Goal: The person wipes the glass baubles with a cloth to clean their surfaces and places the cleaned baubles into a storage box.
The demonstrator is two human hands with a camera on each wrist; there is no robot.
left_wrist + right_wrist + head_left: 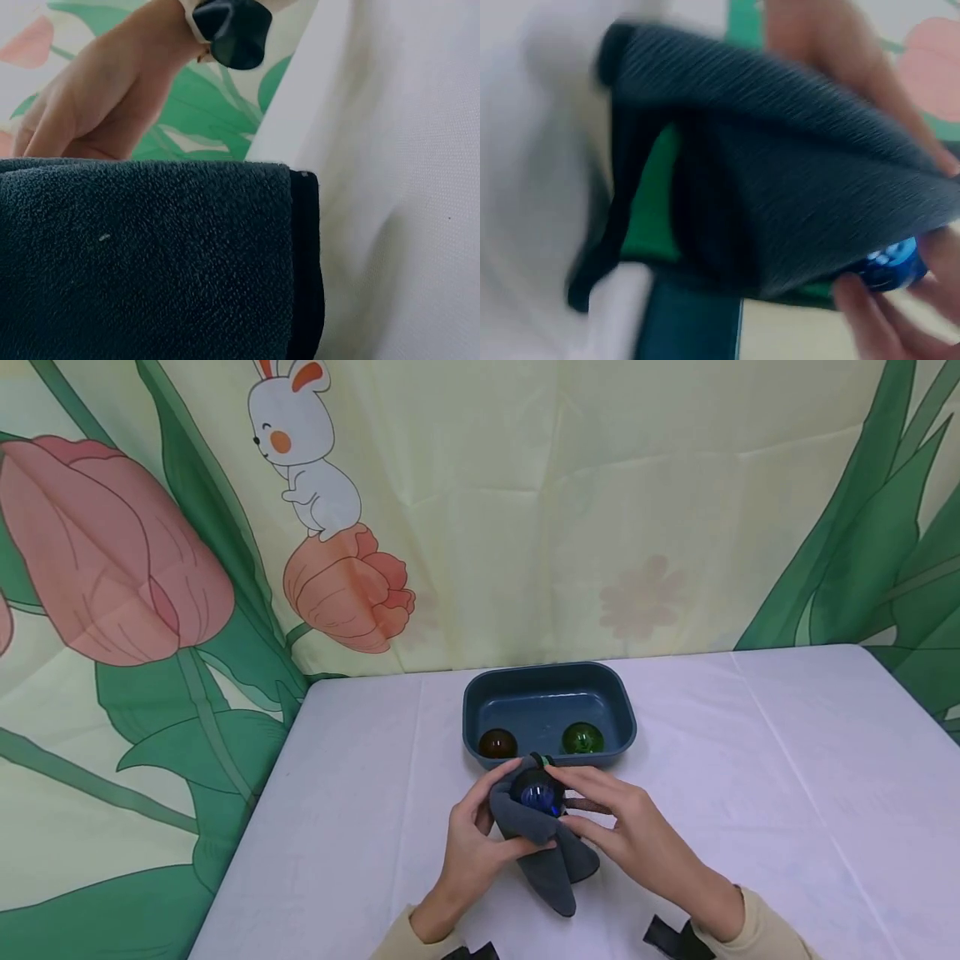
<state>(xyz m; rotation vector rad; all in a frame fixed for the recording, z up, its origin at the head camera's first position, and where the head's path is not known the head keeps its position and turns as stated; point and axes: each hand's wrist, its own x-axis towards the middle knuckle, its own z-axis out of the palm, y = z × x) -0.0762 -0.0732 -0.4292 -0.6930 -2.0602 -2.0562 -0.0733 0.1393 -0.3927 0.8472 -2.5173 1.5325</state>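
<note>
A glossy dark blue ball (538, 792) sits in a folded dark grey cloth (551, 864) in front of the basin. My left hand (480, 843) grips the cloth from the left, its thumb across the front and its fingers behind. From the right, my right hand (626, 827) pinches the ball between thumb and fingers. In the left wrist view the fuzzy cloth (150, 255) with its black hem fills the lower part. The right wrist view shows the cloth (810, 150) hanging in folds, with the shiny blue ball (892, 262) at the fingertips.
Just behind the hands stands a dark blue basin (551, 675). Inside it lie a dark brown ball (498, 743) at the left and a green ball (582, 737) at the right. A white cloth covers the table (750, 777); a printed curtain (525, 527) hangs behind it.
</note>
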